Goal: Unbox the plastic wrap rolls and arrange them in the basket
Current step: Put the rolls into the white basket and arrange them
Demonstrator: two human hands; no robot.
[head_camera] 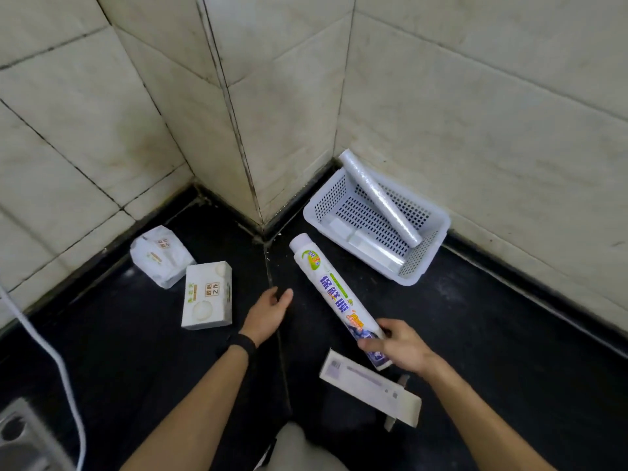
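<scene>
A plastic wrap roll with a printed label (331,294) is held above the black counter by my right hand (401,346), which grips its near end. It points toward the white perforated basket (426,263) in the corner. A bare clear roll (379,197) leans diagonally in the basket, its far end over the rim. Another wrapped roll (370,248) lies flat on the basket floor. An opened white carton (368,385) lies on the counter under my right hand. My left hand (270,312) hovers left of the labelled roll, fingers apart, holding nothing.
Two white packages (207,295) (159,254) lie on the counter at the left. Tiled walls form a jutting corner behind. A white cable (51,351) and a metal sink edge (20,433) are at the lower left.
</scene>
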